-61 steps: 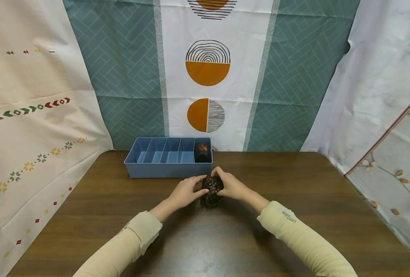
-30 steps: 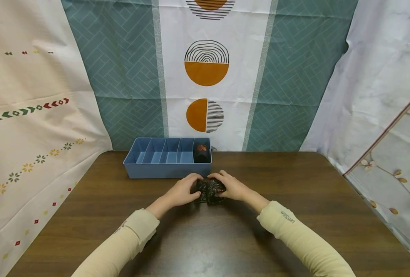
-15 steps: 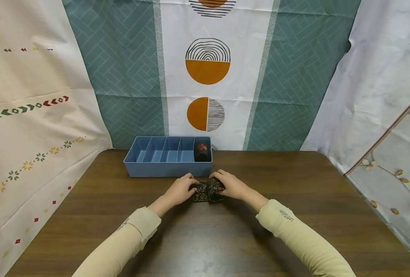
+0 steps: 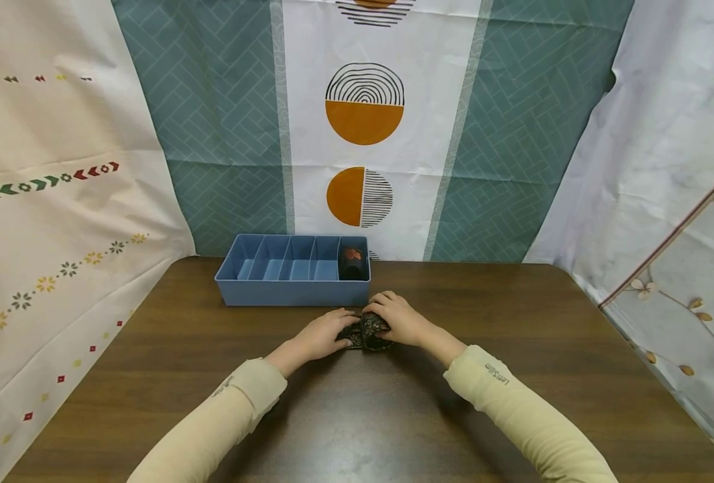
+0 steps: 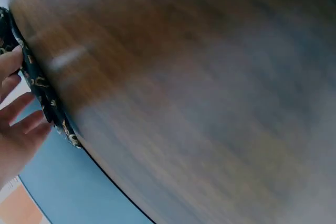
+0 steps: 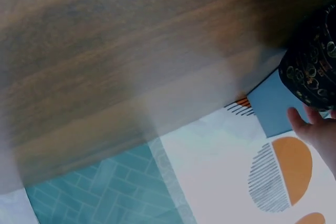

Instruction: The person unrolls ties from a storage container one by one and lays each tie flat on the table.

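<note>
A strip of dark cloth with a light curly print lies on the table, its right part a thick roll (image 4: 373,335) and its left part a short flat band (image 4: 350,334). My right hand (image 4: 401,323) curls over the roll from the right, fingers on the far side and thumb on the near side. On the band, my left hand (image 4: 323,335) holds the two long edges between thumb and fingers. Its fingertips meet the edge of the cloth (image 5: 41,82) in the left wrist view. Seen from the right wrist, the roll (image 6: 310,72) sits just above the right fingers.
Behind the hands stands a blue divided box (image 4: 293,293). Its rightmost compartment contains a dark roll (image 4: 352,263) with an orange-red motif. Brown wooden tabletop (image 4: 357,416) surrounds the hands, and patterned curtains (image 4: 230,134) hang behind it.
The cloth was a compact bundle between both hands, then its flat band showed on the left. Lately my left hand has moved right along the band toward the roll; my right hand stays nearly in place.
</note>
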A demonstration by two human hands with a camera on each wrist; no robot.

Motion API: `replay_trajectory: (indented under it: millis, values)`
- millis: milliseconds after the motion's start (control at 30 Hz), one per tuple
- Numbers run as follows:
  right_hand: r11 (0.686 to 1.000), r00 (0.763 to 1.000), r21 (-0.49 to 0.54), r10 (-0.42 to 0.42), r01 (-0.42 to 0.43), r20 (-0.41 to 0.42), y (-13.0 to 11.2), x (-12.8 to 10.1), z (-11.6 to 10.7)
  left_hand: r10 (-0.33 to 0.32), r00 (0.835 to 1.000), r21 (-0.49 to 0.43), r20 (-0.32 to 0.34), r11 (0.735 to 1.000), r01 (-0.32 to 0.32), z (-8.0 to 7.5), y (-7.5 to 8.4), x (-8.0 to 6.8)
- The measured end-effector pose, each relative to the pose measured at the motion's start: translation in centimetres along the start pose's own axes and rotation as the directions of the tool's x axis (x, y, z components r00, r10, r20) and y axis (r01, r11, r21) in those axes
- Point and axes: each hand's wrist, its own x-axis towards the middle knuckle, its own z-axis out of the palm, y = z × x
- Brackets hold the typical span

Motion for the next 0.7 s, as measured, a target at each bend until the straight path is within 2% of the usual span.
replay_trajectory:
  millis: [133, 300, 433, 700]
  values:
    - [0.993, 0.999, -0.103, -0.047, 0.049, 0.021, -0.25, 0.18, -0.36, -0.002, 0.995, -0.008, 0.099, 1.000, 0.003, -0.13, -0.06, 0.00]
    - [0.977, 0.993, -0.188, -0.083, 0.097, 0.085, -0.38, 0.30, -0.44, -0.016, 0.990, -0.009, 0.144, 1.000, 0.017, -0.11, -0.01, 0.00]
    - [0.979, 0.994, -0.185, -0.076, 0.088, 0.074, -0.33, 0.31, -0.33, -0.017, 0.990, -0.014, 0.137, 1.000, 0.019, -0.11, 0.04, -0.16]
    - [0.989, 0.996, -0.134, -0.052, 0.061, 0.070, -0.11, 0.09, -0.18, 0.025, 0.995, 0.002, 0.098, 1.000, -0.025, -0.18, -0.23, -0.75]
